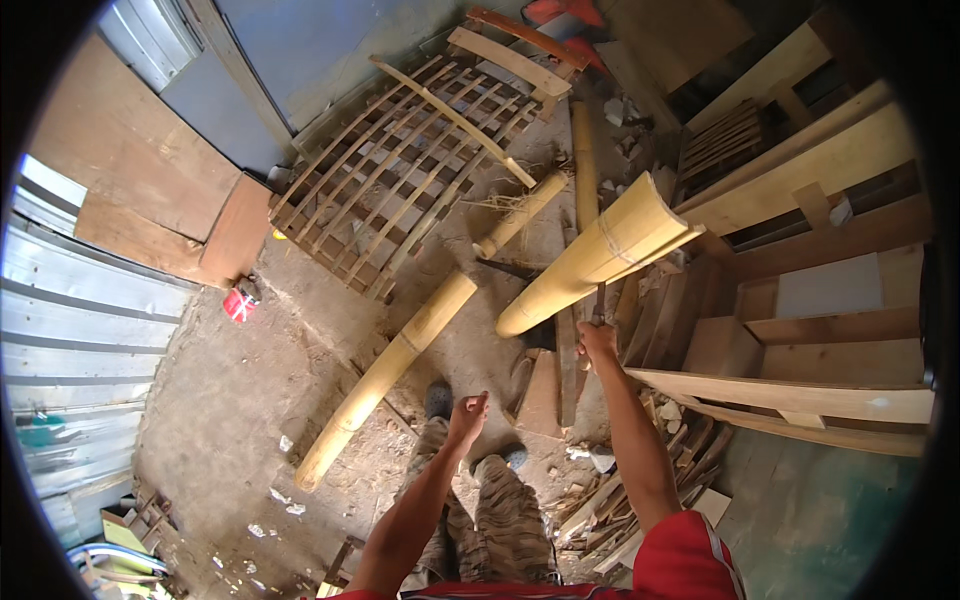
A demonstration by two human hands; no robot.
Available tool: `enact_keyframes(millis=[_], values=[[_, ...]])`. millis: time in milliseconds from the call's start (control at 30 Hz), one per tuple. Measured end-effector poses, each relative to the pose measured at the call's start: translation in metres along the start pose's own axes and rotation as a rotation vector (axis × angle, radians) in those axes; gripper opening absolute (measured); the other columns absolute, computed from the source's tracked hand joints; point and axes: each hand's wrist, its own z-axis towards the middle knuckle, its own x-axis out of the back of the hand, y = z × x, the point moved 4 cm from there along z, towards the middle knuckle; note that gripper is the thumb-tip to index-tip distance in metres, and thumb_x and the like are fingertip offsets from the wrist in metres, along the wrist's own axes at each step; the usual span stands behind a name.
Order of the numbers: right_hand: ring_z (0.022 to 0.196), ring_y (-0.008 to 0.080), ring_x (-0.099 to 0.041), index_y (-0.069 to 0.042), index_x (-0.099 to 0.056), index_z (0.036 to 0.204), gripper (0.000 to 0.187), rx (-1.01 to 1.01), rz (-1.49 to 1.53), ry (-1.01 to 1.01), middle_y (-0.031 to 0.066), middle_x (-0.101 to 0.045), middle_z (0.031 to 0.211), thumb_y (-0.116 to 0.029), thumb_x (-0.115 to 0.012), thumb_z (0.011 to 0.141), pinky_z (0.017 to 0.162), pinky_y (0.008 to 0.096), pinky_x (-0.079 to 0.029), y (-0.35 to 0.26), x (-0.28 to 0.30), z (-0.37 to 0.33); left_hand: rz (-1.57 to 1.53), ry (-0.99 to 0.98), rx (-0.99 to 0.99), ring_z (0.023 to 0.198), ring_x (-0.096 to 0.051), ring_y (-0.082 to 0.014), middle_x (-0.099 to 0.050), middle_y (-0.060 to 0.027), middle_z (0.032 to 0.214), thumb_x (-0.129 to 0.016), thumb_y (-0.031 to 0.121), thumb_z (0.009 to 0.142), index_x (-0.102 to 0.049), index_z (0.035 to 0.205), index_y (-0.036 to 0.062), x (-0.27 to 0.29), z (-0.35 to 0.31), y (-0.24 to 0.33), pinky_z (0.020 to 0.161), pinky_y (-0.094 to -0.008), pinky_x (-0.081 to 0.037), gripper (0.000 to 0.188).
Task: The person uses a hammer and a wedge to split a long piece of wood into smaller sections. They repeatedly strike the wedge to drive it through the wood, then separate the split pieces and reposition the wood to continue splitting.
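A thick bamboo pole (600, 250) rises at a slant in front of me, with a split along its right side near the upper end. My right hand (598, 342) is closed around the handle of a knife, whose dark blade (600, 302) meets the pole at the split; how deep it sits is hidden. Over my legs, my left hand (468, 418) hovers with curled fingers and nothing visible in it, apart from the bamboo. Another bamboo pole (385, 380) lies on the ground to the left, and a shorter bamboo piece (520, 215) lies beyond.
A woven slat lattice (400, 175) leans at the back. Wooden furniture frames (800, 390) crowd the right side. Split wood strips (590, 510) are heaped by my right foot. Corrugated metal sheeting (80, 350) lines the left, near a red packet (239, 304) on the floor.
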Motion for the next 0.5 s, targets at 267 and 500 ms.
enact_keyframes(millis=[267,500], values=[[0.047,0.0131,-0.047,-0.004,-0.057,0.082,0.016,0.115,0.156,-0.149,0.0018,-0.048,0.062,-0.014,-0.068,0.090,0.044,0.0330,-0.042,-0.072,0.016,-0.038,-0.095,-0.157,-0.170,0.084,-0.063,-0.0145,-0.069,-0.0120,0.096,-0.065,0.043,0.094,-0.061,0.112,-0.0056,-0.032,-0.018,0.023,0.076,-0.0280,-0.052,0.052],[0.047,0.0102,-0.046,-0.009,-0.057,0.091,0.017,0.334,0.053,-0.246,-0.0006,-0.049,0.064,-0.021,-0.070,0.090,0.042,0.0280,-0.039,-0.207,0.081,-0.183,0.025,-0.081,-0.176,0.079,-0.063,-0.0118,-0.068,-0.0070,0.092,-0.060,0.047,0.096,-0.063,0.110,0.0002,0.014,0.002,0.024,0.067,-0.0259,-0.049,0.049]])
